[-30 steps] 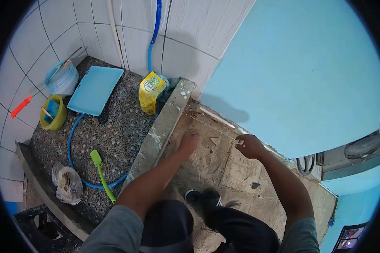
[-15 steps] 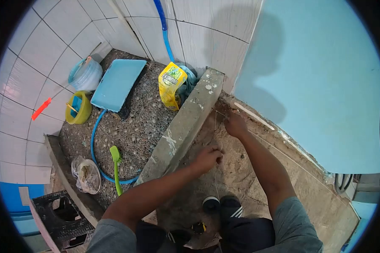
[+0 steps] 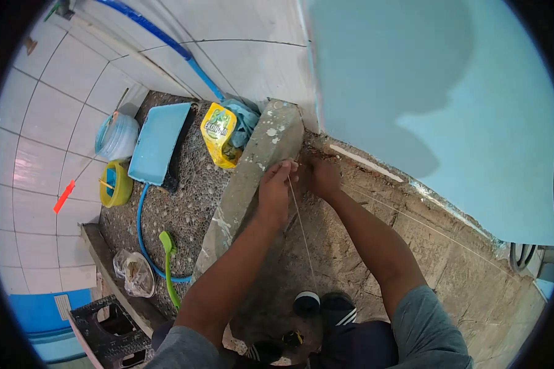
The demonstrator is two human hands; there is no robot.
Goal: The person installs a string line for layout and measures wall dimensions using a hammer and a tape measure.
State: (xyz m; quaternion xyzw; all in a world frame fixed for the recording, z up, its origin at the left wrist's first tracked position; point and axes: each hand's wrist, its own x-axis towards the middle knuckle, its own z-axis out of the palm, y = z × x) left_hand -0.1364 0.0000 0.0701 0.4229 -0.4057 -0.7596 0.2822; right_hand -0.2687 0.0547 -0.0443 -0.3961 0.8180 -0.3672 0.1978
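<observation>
My left hand [image 3: 276,189] is closed at the concrete curb [image 3: 252,147], its fingertips pinching a thin string [image 3: 299,215] that hangs down toward my shoes [image 3: 323,304]. Close by on the right, my right hand [image 3: 322,177] is closed near the corner where the curb meets the blue wall; its fingertips are partly hidden, and what they hold cannot be made out. Another stretch of string [image 3: 412,219] runs from beside my right hand along the wall's base toward the lower right.
Left of the curb, a pebbled floor [image 3: 197,203] holds a blue tray [image 3: 160,141], a yellow bowl [image 3: 122,184], a white bucket [image 3: 118,140], a yellow pouch [image 3: 218,132], a green brush [image 3: 168,243] and a blue hose [image 3: 139,221]. A black crate [image 3: 114,329] stands lower left.
My left hand has moved up and forward to the curb, beside my right hand, and now pinches the string. The camera view has shifted a little.
</observation>
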